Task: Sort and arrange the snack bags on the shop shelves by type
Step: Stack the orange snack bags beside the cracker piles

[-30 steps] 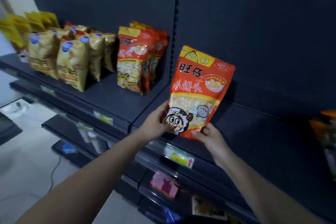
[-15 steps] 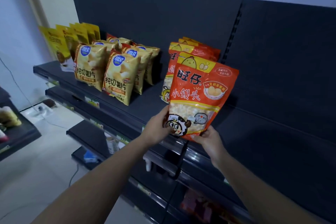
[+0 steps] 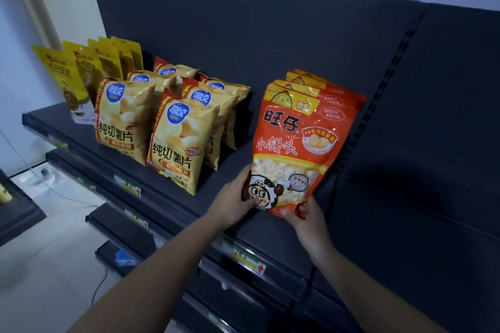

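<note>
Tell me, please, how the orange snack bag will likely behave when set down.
The orange bag is probably light: the left hand and right hand hold it by its bottom corners alone. It looks fairly stiff, standing flat. It may tip unless leaned on the matching bags behind.

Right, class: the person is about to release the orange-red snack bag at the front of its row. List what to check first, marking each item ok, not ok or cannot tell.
1. Left hand and right hand both grip the orange-red plastic snack bag at its lower corners: ok.
2. Matching orange-red bags stand directly behind it: ok.
3. Printed front faces outward: ok.
4. Bag's base rests on the dark metal shelf: cannot tell, hands hide it.
5. Bag stands apart from the gold crisp bags: ok.
</note>
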A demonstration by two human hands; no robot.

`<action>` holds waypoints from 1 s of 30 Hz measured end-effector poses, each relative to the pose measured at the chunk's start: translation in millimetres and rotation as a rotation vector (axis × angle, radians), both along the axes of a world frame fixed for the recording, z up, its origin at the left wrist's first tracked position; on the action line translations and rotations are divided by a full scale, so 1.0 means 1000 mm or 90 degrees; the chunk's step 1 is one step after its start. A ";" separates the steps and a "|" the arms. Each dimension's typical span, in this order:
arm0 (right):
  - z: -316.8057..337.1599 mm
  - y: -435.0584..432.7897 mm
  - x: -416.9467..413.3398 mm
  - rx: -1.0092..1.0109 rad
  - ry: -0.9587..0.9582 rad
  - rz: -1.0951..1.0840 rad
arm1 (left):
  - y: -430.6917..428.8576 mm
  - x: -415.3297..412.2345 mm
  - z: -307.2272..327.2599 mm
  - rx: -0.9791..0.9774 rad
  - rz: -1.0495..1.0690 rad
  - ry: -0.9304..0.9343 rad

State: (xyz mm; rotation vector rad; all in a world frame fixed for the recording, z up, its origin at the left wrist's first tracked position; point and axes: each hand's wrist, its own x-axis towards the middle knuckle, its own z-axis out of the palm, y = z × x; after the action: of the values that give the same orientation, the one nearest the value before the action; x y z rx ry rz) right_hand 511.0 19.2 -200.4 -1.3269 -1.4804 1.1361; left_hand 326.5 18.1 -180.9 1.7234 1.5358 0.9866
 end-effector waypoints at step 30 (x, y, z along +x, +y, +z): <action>0.003 -0.010 -0.033 -0.020 -0.211 -0.180 | 0.019 -0.029 -0.015 0.004 -0.008 0.054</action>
State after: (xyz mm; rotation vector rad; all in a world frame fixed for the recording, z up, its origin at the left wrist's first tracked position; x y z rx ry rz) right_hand 478.0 8.8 -197.7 -1.7472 -1.4462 0.7867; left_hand 297.0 37.4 -195.5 1.7973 1.5748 0.9244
